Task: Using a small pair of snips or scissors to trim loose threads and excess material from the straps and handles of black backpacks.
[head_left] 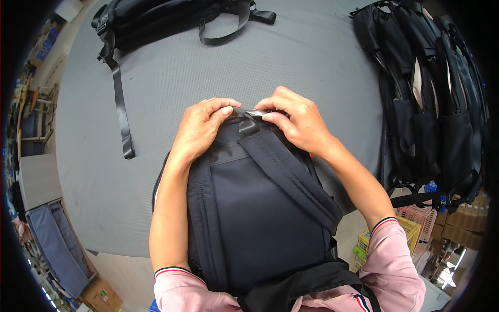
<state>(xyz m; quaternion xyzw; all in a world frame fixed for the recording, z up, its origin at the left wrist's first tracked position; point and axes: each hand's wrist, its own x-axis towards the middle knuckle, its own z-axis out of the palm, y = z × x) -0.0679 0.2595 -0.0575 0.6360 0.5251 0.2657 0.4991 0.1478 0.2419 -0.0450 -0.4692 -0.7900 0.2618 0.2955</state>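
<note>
A dark navy backpack [265,208] lies in front of me at the table's near edge, its back panel and shoulder straps facing up. One padded strap [288,179] slants across its right side. My left hand [202,127] is closed, thumb and fingers pinching the dark fabric at the bag's top edge. Beside it, my right hand [299,119] is closed on a small silvery piece [255,112] with a dark part behind it; its exact kind is unclear. That piece touches the top edge near the short black carry loop [248,126].
Another black bag [161,23] lies at the table's far side, a long webbing strap [119,99] trailing from it. Several dark backpacks [416,99] stand in a row at the right edge of the grey table [322,67]. Below right are a yellow crate [410,234] and cardboard boxes [468,221].
</note>
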